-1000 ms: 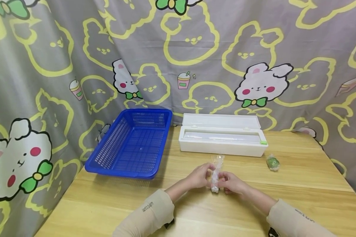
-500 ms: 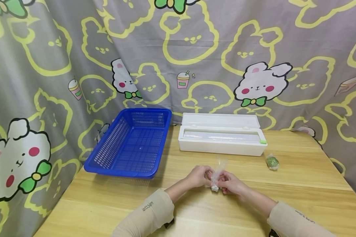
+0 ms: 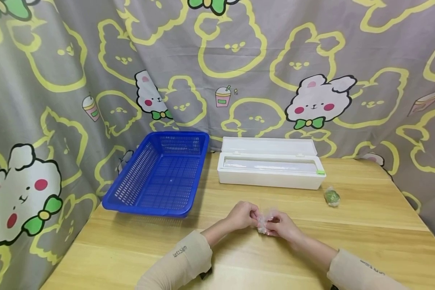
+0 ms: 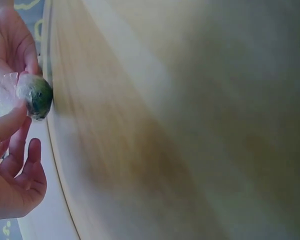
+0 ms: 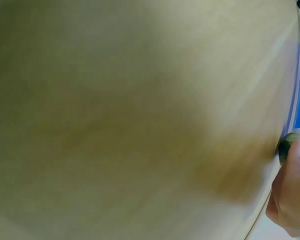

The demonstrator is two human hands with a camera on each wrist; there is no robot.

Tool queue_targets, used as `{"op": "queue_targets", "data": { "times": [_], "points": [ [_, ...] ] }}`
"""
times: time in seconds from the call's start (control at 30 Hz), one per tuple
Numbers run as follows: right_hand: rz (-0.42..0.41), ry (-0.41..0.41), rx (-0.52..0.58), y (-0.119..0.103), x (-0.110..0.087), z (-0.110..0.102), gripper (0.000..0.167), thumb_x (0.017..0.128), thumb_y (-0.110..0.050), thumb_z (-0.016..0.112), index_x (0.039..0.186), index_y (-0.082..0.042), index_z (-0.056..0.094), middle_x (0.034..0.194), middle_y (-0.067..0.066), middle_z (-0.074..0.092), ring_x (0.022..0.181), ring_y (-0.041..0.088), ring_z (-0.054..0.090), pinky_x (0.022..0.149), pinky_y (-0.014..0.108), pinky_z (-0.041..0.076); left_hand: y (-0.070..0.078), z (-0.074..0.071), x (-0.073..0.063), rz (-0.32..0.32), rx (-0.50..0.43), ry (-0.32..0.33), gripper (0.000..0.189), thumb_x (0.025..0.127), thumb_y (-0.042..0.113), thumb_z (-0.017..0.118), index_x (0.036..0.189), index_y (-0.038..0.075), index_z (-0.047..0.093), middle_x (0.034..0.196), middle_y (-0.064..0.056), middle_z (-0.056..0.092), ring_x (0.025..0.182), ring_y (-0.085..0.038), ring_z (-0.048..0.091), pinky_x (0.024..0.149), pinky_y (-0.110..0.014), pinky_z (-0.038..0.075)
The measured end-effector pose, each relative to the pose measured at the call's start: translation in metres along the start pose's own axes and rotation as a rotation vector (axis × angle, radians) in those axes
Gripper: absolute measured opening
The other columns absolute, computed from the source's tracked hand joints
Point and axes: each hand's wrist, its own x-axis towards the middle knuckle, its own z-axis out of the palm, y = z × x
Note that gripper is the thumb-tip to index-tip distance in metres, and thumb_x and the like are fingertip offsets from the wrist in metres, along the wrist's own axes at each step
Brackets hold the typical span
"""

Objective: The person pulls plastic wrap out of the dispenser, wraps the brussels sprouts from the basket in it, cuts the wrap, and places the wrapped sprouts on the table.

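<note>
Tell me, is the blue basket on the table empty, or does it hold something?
Empty. In the head view the blue basket shows only its bare mesh floor and walls; nothing lies inside it.

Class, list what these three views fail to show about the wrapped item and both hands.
- Head view: wrapped green ball mostly hidden by left hand and right hand.
- Left wrist view: plastic wrap cut off by the edge.
- Right wrist view: table blurred; the ball barely shows.

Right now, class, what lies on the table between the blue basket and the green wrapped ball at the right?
The white cling-film dispenser box lies between blue basket and ball, in the head view.
</note>
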Motion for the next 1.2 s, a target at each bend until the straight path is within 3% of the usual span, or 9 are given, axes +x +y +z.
{"op": "queue_targets", "data": {
  "times": [0.17, 0.33, 0.5, 0.67, 0.77, 0.9, 1.03, 1.2],
  "points": [
    [-0.013, 0.012, 0.001, -0.001, -0.003, 0.000, 0.023, 0.082, 0.010, 0.054, 0.101, 0.021, 0.050, 0.087, 0.009, 0.057, 0.069, 0.012, 0.061, 0.065, 0.024, 0.053, -0.002, -0.005, -0.001, -0.011, -0.071, -0.071, 0.002, 0.075, 0.004, 0.071, 0.076, 0.005, 0.070, 0.073, -0.001, 0.068, 0.061, 0.003, 0.052, 0.062, -0.011, 0.043],
    [-0.052, -0.002, -0.017, -0.001, -0.006, 0.000, 0.023, 0.081, 0.014, 0.051, 0.102, 0.024, 0.051, 0.089, 0.014, 0.063, 0.073, 0.014, 0.064, 0.068, 0.026, 0.053, -0.004, -0.010, -0.002, -0.160, -0.256, -0.147, 0.012, 0.084, 0.003, 0.059, 0.086, 0.002, 0.071, 0.088, -0.006, 0.070, 0.060, -0.004, 0.047, 0.056, -0.016, 0.039],
    [-0.065, -0.018, -0.042, -0.001, -0.007, 0.000, 0.024, 0.080, 0.014, 0.048, 0.102, 0.021, 0.054, 0.095, 0.019, 0.065, 0.078, 0.014, 0.064, 0.072, 0.026, 0.053, -0.003, -0.011, -0.003, -0.271, -0.385, -0.124, 0.013, 0.083, 0.009, 0.061, 0.083, -0.001, 0.071, 0.081, -0.009, 0.069, 0.059, -0.009, 0.052, 0.056, -0.018, 0.041],
    [-0.044, -0.040, -0.047, -0.001, -0.007, -0.001, 0.027, 0.084, 0.007, 0.043, 0.105, 0.018, 0.055, 0.095, 0.012, 0.063, 0.077, 0.011, 0.061, 0.073, 0.025, 0.052, 0.001, -0.011, -0.004, -0.326, -0.395, -0.098, 0.014, 0.077, 0.013, 0.065, 0.073, 0.000, 0.070, 0.065, -0.006, 0.065, 0.053, -0.010, 0.050, 0.050, -0.019, 0.037],
    [-0.020, -0.046, -0.030, -0.002, -0.008, -0.003, 0.029, 0.087, -0.004, 0.044, 0.106, 0.016, 0.056, 0.091, 0.006, 0.063, 0.076, 0.010, 0.059, 0.071, 0.024, 0.052, 0.004, -0.010, -0.004, -0.320, -0.359, -0.095, 0.013, 0.075, 0.013, 0.068, 0.071, 0.001, 0.069, 0.061, -0.002, 0.063, 0.052, -0.008, 0.049, 0.050, -0.018, 0.037],
    [-0.013, -0.076, -0.013, -0.002, -0.007, -0.005, 0.033, 0.088, -0.012, 0.049, 0.108, 0.013, 0.057, 0.093, 0.006, 0.065, 0.078, 0.010, 0.060, 0.071, 0.023, 0.052, 0.007, -0.007, -0.006, -0.252, -0.246, -0.080, 0.010, 0.073, 0.014, 0.074, 0.071, 0.005, 0.070, 0.061, 0.003, 0.063, 0.055, -0.004, 0.050, 0.054, -0.016, 0.042],
    [-0.031, -0.111, -0.017, 0.000, -0.005, -0.007, 0.034, 0.086, -0.010, 0.057, 0.111, 0.014, 0.055, 0.105, 0.014, 0.063, 0.085, 0.011, 0.062, 0.076, 0.026, 0.051, 0.009, -0.004, -0.009, -0.180, -0.147, -0.042, 0.016, 0.069, 0.018, 0.079, 0.072, 0.006, 0.068, 0.062, 0.004, 0.063, 0.054, -0.001, 0.050, 0.054, -0.015, 0.042],
    [-0.084, -0.151, -0.059, 0.001, -0.003, -0.008, 0.038, 0.083, -0.006, 0.063, 0.112, 0.017, 0.052, 0.107, 0.022, 0.059, 0.089, 0.017, 0.062, 0.078, 0.030, 0.051, 0.011, -0.002, -0.012, -0.124, -0.066, -0.027, 0.020, 0.066, 0.017, 0.081, 0.073, 0.006, 0.066, 0.064, 0.006, 0.061, 0.056, 0.001, 0.049, 0.055, -0.012, 0.042]
  ]
}}
